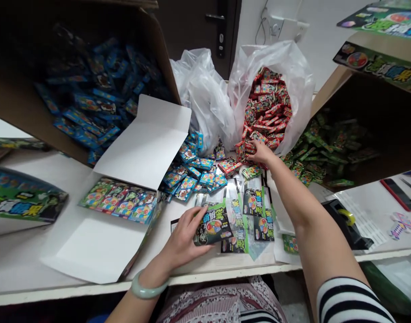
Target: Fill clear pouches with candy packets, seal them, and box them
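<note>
My left hand (187,237) holds a black-and-green printed packet (214,225), thumb below and fingers along its upper edge. Under and beside it lie several more flat packets (264,229) with clear plastic parts. At the mouth of a clear plastic bag (301,85), my right hand (260,151) has its fingers closed around a small red box (250,147), partly hidden by them. Many like it fill the bag as a pile of red boxes (269,105). Between my hands are loose blue boxes (200,172) and a green box (251,172).
A large carton (161,58) of blue boxes stands at left, with white card flaps (145,139). At right, another carton (370,103) holds green boxes. A second plastic bag (205,89) stands at the back. A black tape dispenser (347,224) sits near the table's front edge (239,270).
</note>
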The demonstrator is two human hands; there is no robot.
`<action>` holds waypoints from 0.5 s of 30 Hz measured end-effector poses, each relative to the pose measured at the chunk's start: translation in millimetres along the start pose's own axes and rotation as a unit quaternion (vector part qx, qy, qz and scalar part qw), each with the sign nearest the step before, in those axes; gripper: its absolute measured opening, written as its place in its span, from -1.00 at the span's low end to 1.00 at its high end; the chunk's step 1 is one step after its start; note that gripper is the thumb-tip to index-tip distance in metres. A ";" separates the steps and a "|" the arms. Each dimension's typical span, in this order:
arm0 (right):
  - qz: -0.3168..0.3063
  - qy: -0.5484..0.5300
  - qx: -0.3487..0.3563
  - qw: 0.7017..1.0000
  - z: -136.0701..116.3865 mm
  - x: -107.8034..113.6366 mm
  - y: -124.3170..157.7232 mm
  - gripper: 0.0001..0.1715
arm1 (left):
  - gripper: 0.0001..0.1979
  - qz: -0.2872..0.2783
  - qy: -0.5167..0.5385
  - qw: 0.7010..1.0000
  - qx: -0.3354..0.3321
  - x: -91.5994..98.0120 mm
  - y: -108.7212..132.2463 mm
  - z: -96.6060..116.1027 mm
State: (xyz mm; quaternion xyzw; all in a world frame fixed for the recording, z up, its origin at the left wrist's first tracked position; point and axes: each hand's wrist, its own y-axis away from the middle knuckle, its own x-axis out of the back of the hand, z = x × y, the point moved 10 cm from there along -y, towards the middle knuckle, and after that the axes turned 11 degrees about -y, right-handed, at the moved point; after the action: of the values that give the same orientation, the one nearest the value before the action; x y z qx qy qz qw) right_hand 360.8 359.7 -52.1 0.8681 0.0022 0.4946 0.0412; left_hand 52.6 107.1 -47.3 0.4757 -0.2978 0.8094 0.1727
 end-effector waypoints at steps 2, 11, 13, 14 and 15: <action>-0.011 -0.016 0.027 0.999 -6.1 -8.6 18.1 -0.18 | 0.10 0.000 0.006 1.000 0.004 -0.7 0.5 -2.4; 0.034 -0.136 0.170 0.975 -39.5 3.9 112.7 -0.42 | 0.09 0.013 -0.010 1.000 0.000 -0.2 1.2 -3.0; 0.026 -0.159 0.177 0.971 -37.8 7.2 138.5 -0.32 | 0.06 0.026 -0.008 1.000 -0.003 2.5 0.9 -1.3; 0.015 -0.166 0.179 0.970 -37.0 7.3 151.7 -0.31 | 0.04 0.031 -0.006 0.999 -0.005 3.9 0.7 -0.2; 0.004 -0.173 0.181 0.968 -36.5 7.5 164.5 -0.35 | 0.03 0.036 -0.004 0.999 -0.007 5.2 0.5 1.3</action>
State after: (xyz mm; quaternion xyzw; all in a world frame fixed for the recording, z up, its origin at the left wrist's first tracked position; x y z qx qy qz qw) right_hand 327.2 198.6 -15.0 0.9335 0.0814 0.3283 -0.1190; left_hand 50.6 105.9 -42.5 0.4664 -0.3209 0.8113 0.1460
